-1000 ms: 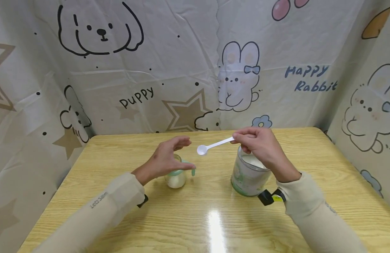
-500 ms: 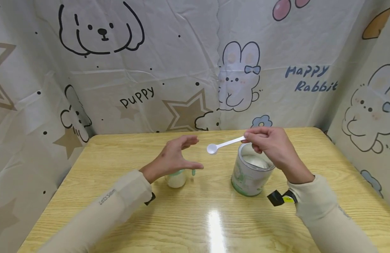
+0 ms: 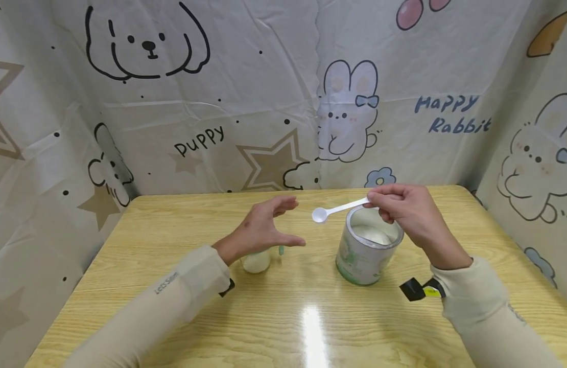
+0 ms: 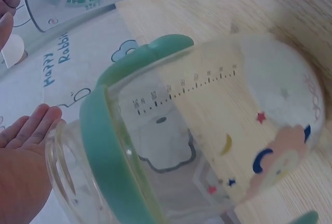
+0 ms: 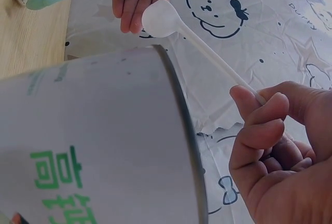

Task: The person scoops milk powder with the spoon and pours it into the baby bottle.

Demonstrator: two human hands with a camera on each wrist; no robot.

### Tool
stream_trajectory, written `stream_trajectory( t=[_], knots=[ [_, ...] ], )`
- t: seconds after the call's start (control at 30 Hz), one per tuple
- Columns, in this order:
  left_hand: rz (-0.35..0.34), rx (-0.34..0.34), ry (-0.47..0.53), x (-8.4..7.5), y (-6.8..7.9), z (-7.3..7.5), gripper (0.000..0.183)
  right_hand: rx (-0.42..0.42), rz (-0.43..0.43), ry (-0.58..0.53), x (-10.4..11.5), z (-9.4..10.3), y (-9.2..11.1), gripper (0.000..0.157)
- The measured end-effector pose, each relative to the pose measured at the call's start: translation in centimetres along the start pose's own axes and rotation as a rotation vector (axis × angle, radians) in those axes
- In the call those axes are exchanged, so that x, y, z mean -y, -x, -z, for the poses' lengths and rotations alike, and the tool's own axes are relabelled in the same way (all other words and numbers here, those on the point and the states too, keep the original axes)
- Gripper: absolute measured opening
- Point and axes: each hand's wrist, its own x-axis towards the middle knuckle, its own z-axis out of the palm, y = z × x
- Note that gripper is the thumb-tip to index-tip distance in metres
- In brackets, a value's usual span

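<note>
Between thumb and fingertips my right hand (image 3: 400,209) pinches the handle end of a white measuring scoop (image 3: 319,215). The scoop's bowl points left, toward my left hand (image 3: 260,227), which is held with thumb and fingers spread apart and nothing between them. Behind that hand a clear baby bottle (image 3: 256,262) stands on the table, partly hidden. In the left wrist view the bottle (image 4: 207,130) has a green collar with handles, printed measuring marks and white powder at its bottom. Below my right hand stands an uncovered milk powder can (image 3: 363,255) with white powder inside.
The wooden table (image 3: 283,317) runs up to a printed cloth backdrop (image 3: 274,102) at the back, with cloth on both sides as well. Green characters mark the side of the can in the right wrist view.
Both hands have moved to the right, the scoop travelling with my right hand. More of the can's mouth now shows, while my left hand covers more of the bottle's top.
</note>
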Motion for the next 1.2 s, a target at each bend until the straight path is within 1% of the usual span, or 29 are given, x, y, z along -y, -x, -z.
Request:
stream_trajectory(
  t=[0.17,0.4,0.67,0.73,0.97,1.2],
  knots=[
    [-0.004,0.008,0.009,-0.3,-0.2,-0.3,0.09,0.004,-0.012,-0.009,-0.1,0.3,0.1,0.039],
    [0.002,0.014,0.007,-0.7,-0.5,-0.8,0.09,-0.004,-0.013,0.032,-0.7,1.1,0.4,0.042],
    [-0.01,0.03,0.024,-1.0,-0.9,-1.6,0.089,-0.024,-0.026,0.005,-1.5,1.9,0.7,0.044],
    [-0.017,0.028,0.029,-1.1,-1.0,-1.7,0.088,-0.027,-0.029,0.013,-1.6,2.2,0.8,0.045],
    [-0.044,0.028,0.047,-1.1,-1.4,-2.3,0.089,-0.035,-0.026,0.03,-1.9,2.8,1.0,0.045],
    [-0.043,0.03,0.054,-1.5,-1.6,-2.7,0.089,-0.058,-0.018,0.023,-2.5,3.5,1.1,0.043]
  ],
)
